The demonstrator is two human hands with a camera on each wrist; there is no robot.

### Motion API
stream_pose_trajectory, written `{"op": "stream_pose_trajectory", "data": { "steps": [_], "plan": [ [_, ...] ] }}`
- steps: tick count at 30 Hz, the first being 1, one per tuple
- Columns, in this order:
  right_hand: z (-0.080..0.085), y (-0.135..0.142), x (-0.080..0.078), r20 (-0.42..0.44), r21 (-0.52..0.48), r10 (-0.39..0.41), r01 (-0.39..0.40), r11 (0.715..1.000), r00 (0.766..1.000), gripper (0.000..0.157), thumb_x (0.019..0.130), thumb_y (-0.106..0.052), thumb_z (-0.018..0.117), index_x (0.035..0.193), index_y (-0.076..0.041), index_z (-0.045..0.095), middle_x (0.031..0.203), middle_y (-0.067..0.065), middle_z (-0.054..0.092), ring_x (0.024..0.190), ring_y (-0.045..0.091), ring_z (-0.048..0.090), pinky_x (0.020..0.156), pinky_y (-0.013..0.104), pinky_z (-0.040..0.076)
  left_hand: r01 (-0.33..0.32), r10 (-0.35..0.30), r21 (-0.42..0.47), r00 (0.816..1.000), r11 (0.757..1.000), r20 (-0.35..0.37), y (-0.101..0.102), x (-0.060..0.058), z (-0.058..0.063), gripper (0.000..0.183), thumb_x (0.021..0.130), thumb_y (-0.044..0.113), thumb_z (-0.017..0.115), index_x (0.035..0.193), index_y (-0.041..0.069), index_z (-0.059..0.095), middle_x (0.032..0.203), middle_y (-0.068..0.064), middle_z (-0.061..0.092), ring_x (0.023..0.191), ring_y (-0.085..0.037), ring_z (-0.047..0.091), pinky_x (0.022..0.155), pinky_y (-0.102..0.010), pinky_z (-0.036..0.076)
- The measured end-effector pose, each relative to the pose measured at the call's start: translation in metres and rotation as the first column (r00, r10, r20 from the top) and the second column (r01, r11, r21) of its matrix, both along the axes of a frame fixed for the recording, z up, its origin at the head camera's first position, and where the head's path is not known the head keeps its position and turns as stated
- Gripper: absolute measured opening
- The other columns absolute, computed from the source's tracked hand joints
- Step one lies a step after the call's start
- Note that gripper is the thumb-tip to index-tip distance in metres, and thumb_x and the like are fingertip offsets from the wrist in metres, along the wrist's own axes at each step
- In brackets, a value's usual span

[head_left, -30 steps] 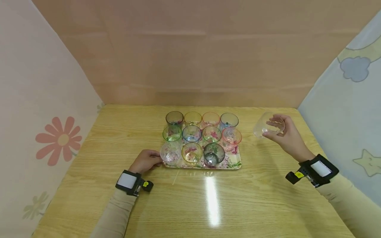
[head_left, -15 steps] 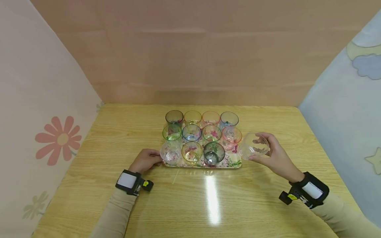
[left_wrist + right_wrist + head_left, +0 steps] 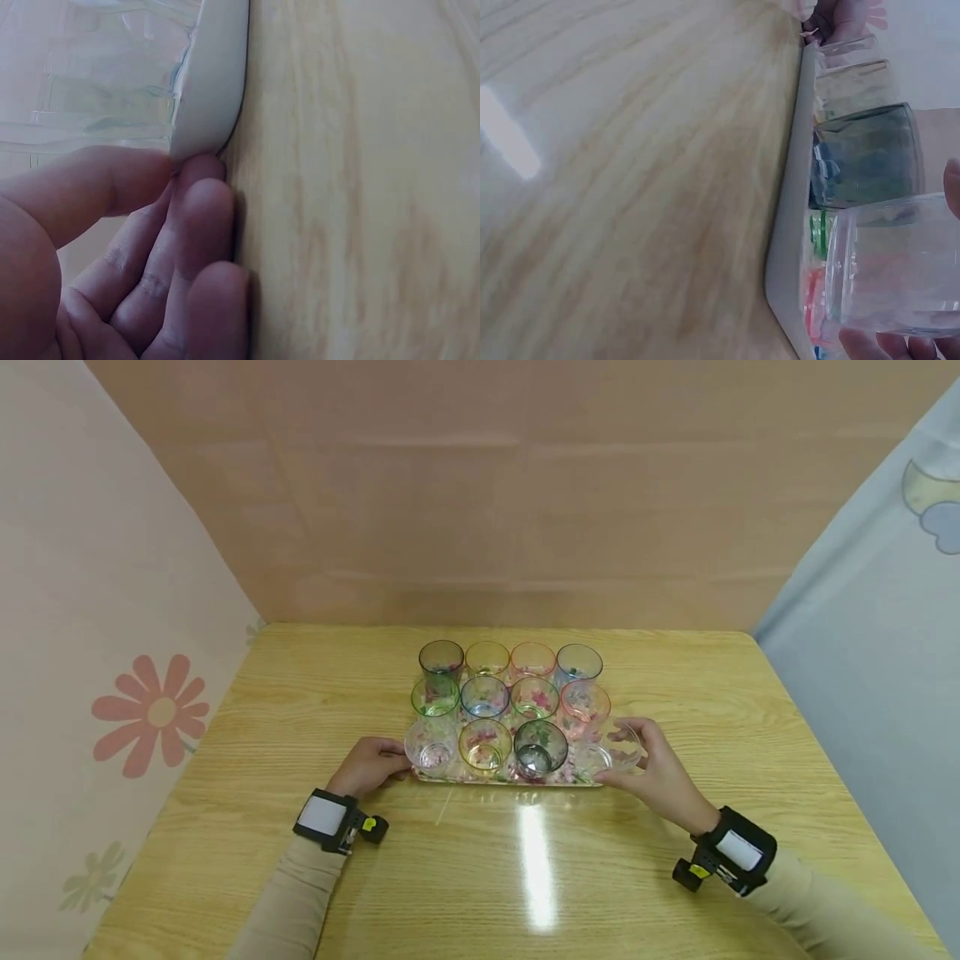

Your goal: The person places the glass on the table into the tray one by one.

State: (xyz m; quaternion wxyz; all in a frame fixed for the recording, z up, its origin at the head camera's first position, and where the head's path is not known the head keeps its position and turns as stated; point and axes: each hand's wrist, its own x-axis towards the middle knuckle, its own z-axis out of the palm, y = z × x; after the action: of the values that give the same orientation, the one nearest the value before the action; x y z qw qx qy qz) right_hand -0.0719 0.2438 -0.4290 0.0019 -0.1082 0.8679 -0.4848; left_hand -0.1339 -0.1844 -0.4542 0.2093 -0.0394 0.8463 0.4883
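A floral tray (image 3: 555,780) bears rows of glass tumblers with coloured tints. My left hand (image 3: 369,766) is at its front left corner; in the left wrist view the thumb and fingertips pinch the tray's pale rim (image 3: 214,75). A clear tumbler (image 3: 592,756) is gripped in my right hand (image 3: 654,777) over the front right corner. The right wrist view shows this clear glass (image 3: 900,266) upright, fingers and thumb on opposite sides; whether its base touches the tray cannot be told. Beside it stands a dark grey tumbler (image 3: 540,750).
In the front row are also a yellow tumbler (image 3: 485,747) and a clear tumbler (image 3: 431,747) near my left hand. Green, blue and pink-rimmed glasses stand behind. The wooden table (image 3: 450,877) extends around the tray, with a back wall (image 3: 480,527) and side walls.
My right hand has carried the clear tumbler leftward and toward me, from the table's right side to the tray's front right corner, turning it more upright. The left hand has stayed put.
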Motion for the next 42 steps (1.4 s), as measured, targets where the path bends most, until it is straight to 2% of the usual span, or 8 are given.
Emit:
{"op": "stream_pose_trajectory", "data": {
  "steps": [2,4,7,13,24,37,42],
  "plan": [
    [-0.003,-0.004,0.001,0.005,-0.014,-0.003,0.003,1.0,1.0,0.077,0.083,-0.005,0.084,0.141,0.006,0.035,0.132,0.021,0.047,0.123,0.034,0.046,0.097,0.059,0.047,0.003,-0.003,-0.003,1.0,1.0,0.001,0.0,0.0,0.0,0.025,0.096,0.013,0.071,0.113,-0.004,0.073,0.084,-0.005,0.075,0.071,-0.01,0.066,0.062,-0.025,0.051],
    [-0.006,-0.007,0.001,0.003,-0.035,-0.002,0.002,0.999,1.0,0.077,0.082,-0.003,0.085,0.14,0.008,0.035,0.134,0.022,0.045,0.124,0.035,0.045,0.097,0.067,0.044,0.002,-0.002,-0.005,1.0,1.0,0.0,0.0,0.0,0.0,0.024,0.096,0.013,0.071,0.113,-0.005,0.073,0.085,-0.006,0.075,0.072,-0.01,0.067,0.062,-0.025,0.052],
    [-0.009,-0.011,0.001,0.001,-0.064,-0.003,0.003,0.998,1.0,0.077,0.08,-0.002,0.085,0.139,0.009,0.036,0.137,0.023,0.043,0.125,0.037,0.044,0.098,0.071,0.042,0.001,-0.001,-0.002,1.0,1.0,0.002,0.0,0.001,0.0,0.024,0.096,0.012,0.07,0.113,-0.006,0.072,0.085,-0.006,0.075,0.072,-0.011,0.067,0.063,-0.026,0.052],
    [-0.014,-0.015,-0.001,-0.009,-0.089,-0.016,0.015,0.996,1.0,0.079,0.077,-0.001,0.087,0.138,0.01,0.037,0.138,0.025,0.042,0.126,0.042,0.045,0.099,0.069,0.042,-0.004,0.004,0.003,1.0,1.0,0.01,0.0,0.0,0.0,0.024,0.096,0.012,0.071,0.112,-0.005,0.072,0.085,-0.006,0.075,0.072,-0.011,0.067,0.063,-0.026,0.052],
    [-0.025,-0.02,-0.003,-0.065,-0.001,-0.035,0.035,0.999,0.997,0.082,0.075,-0.003,0.09,0.138,0.009,0.039,0.136,0.025,0.042,0.124,0.041,0.046,0.097,0.063,0.045,-0.012,0.012,0.03,1.0,0.999,0.011,0.001,0.001,0.003,0.025,0.095,0.009,0.071,0.113,-0.008,0.071,0.088,-0.008,0.075,0.071,-0.011,0.067,0.062,-0.025,0.054],
    [-0.025,-0.021,-0.002,-0.084,0.061,-0.035,0.041,0.997,0.996,0.08,0.076,-0.008,0.09,0.139,0.007,0.042,0.135,0.025,0.043,0.123,0.041,0.046,0.1,0.061,0.042,-0.004,0.004,0.051,1.0,0.999,0.001,-0.001,0.0,0.0,0.024,0.096,0.008,0.07,0.113,-0.009,0.071,0.086,-0.008,0.075,0.073,-0.011,0.067,0.064,-0.026,0.055],
    [-0.024,-0.02,-0.001,-0.055,0.082,-0.04,0.044,0.996,0.998,0.08,0.079,-0.011,0.089,0.141,0.006,0.042,0.136,0.026,0.042,0.124,0.042,0.044,0.102,0.062,0.04,0.0,0.0,0.057,1.0,0.998,-0.01,-0.001,0.001,-0.001,0.023,0.096,0.007,0.07,0.112,-0.01,0.071,0.086,-0.008,0.074,0.074,-0.011,0.066,0.065,-0.027,0.056]
  ]
}}
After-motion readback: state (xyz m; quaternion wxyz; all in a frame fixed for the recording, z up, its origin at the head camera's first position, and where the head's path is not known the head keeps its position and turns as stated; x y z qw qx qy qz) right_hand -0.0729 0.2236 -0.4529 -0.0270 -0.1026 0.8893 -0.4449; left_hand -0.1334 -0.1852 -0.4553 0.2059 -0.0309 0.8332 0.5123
